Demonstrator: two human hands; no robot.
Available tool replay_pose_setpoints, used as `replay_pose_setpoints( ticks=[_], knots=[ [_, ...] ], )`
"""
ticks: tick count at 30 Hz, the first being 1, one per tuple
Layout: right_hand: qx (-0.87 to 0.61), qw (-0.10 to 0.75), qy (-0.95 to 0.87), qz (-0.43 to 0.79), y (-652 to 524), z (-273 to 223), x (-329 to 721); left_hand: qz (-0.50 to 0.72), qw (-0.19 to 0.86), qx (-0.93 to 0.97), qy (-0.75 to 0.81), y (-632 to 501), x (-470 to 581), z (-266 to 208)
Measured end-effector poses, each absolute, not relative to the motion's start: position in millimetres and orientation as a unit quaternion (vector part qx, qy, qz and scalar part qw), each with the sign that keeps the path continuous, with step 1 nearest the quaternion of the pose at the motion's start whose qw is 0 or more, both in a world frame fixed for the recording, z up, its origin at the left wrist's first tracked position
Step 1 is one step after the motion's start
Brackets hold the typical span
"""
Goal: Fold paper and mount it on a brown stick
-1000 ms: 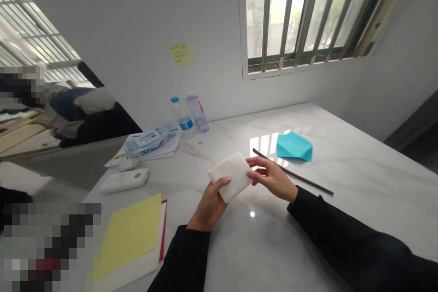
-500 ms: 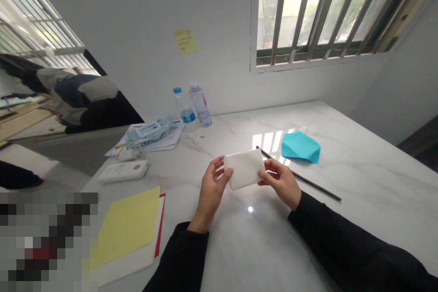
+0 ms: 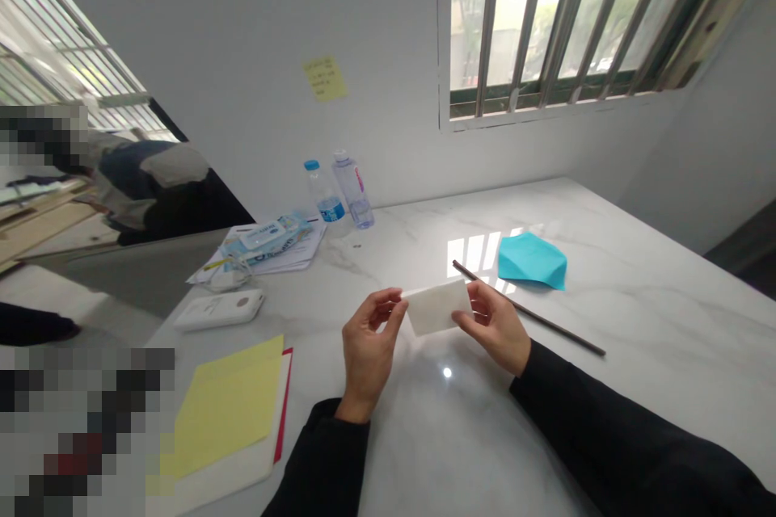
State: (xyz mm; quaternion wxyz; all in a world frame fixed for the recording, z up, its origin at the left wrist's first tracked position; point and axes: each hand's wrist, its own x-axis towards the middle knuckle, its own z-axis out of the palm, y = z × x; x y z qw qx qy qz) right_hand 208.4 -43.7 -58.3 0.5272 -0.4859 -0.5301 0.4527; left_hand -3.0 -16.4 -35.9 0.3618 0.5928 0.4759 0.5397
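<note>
Between my hands, above the tabletop, is a piece of white paper (image 3: 437,307), seemingly folded, tilted with its upper edge leaning away. My left hand (image 3: 373,343) pinches its upper left corner between thumb and fingertips. On the other side, my right hand (image 3: 494,323) grips the right edge, thumb on the near face and fingers behind. A thin dark rod (image 3: 561,325) lies on the table behind my right hand. Farther back rests a creased turquoise sheet of paper (image 3: 532,261).
Yellow paper (image 3: 234,404) lies over white and red sheets at left. Behind it are a white device (image 3: 219,309), a wipes packet (image 3: 267,238) on papers, and two plastic bottles (image 3: 331,202) by the wall. Another person (image 3: 151,178) bends over at far left.
The white paper has tipped, so its face looks shorter. My left hand has slid to its upper corner, and my right thumb has shifted left and down across the face.
</note>
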Motion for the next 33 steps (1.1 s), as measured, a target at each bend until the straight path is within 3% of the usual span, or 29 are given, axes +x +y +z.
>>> replay_pose_setpoints(
  ticks=[9, 19, 27, 33],
  knots=[
    [-0.501, 0.505, -0.606, 0.356, -39.0, -48.3, 225.0, 0.489, 0.351, 0.655, 0.458, -19.6, -1.8, -28.7],
    [-0.421, 0.510, -0.529, 0.532, -44.3, -41.5, 218.5, 0.489, 0.374, 0.667, 0.419, -19.6, -1.6, -22.1],
    [-0.406, 0.526, -0.502, 0.554, -41.6, -47.2, 222.3, 0.426, 0.516, 0.630, 0.394, -17.6, -4.5, -26.9],
    [-0.402, 0.560, -0.480, 0.542, -37.0, -44.2, 229.4, 0.452, 0.494, 0.620, 0.409, -17.8, -6.6, -19.7]
  ],
)
